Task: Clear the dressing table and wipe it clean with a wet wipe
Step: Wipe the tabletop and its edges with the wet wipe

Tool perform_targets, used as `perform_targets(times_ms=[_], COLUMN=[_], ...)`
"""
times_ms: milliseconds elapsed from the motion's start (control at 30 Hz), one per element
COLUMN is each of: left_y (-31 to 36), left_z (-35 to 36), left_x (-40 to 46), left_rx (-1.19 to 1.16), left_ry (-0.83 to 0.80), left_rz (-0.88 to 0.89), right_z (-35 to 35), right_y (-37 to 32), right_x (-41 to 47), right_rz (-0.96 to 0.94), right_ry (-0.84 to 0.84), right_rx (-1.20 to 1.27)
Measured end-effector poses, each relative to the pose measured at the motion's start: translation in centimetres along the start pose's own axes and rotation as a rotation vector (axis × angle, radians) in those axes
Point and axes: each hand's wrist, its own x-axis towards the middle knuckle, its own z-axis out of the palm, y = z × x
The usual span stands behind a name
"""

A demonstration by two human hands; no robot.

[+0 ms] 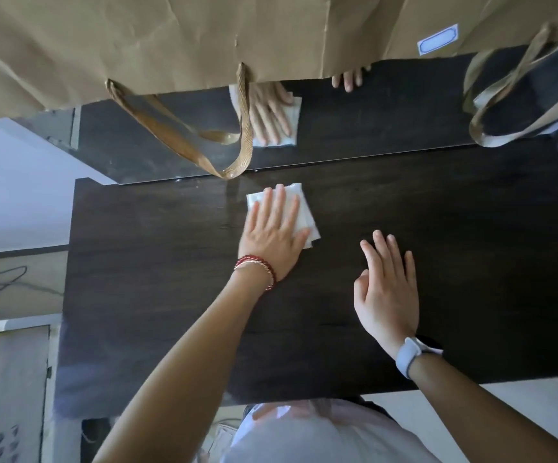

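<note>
Left hand: the left hand [272,233] lies flat on the wet wipe [299,212], fingers straight and spread a little, palm down; its grip is fully open, pressing the wipe to the bench rather than curling round it.
Right hand: the right hand [386,289] is over the bench to the right of the wipe, apart from it, fingers straight and together, thumb out; its grip is open and has hold of nothing. Whether it touches the surface I cannot tell.
Wet wipe: white, folded into a rough square, lying on the far middle part of the bench, near the mirror's lower edge, partly under the left hand.
Bench: a dark wood-grain dressing table top [471,262].
Mirror: the mirror [354,128] stands along the far edge and shows the reflected hand and wipe.
Paper bags: brown paper bags [170,38] cover the upper mirror; a gold ribbon handle [204,155] hangs down in front of the glass.
Wrists: red bead bracelets [257,270] on the left, a watch with a pale band [411,357] on the right.
</note>
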Motion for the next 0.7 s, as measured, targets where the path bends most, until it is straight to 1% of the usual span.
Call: perform_targets(times_ms=[67,133,200,267,333,433,500,600,700], left_y=[-4.7,-10.0,-14.0,-15.7,-15.5,-14.5,-13.9,-12.3,-8.4], left_z=[0.2,0.0,-1.4,-2.7,-3.0,-2.2,-2.2,-2.3,-1.6], left_x=[-1.7,-3.2,-4.3,-4.5,-4.1,-2.9,-1.9,0.0,1.2], left_rx=[-0.04,-0.027,-0.05,-0.103,-0.114,-0.202,-0.27,-0.214,-0.171], left_ry=[0.026,0.031,0.104,0.146,0.198,0.254,0.25,0.204,0.181], left_rz=[-0.185,-0.357,-0.512,-0.672,-0.769,-0.833,-0.848,-0.738,-0.576], right_z=[-0.1,-0.2,-0.2,-0.2,-0.1,0.0,0.0,0.0,0.0], right_y=[0.0,-0.1,-0.1,-0.1,-0.1,0.0,0.0,-0.1,-0.1], right_x=[0.0,0.0,0.0,0.0,0.0,0.0,0.0,0.0,0.0], right_rz=[0.002,0.009,0.013,0.003,-0.007,-0.003,0.001,-0.002,0.001], right_ry=[-0.008,-0.019,-0.022,-0.021,-0.017,-0.008,-0.007,0.0,0.008], right_rx=[0.0,-0.004,-0.001,-0.003,-0.001,0.005,-0.005,-0.006,-0.006])
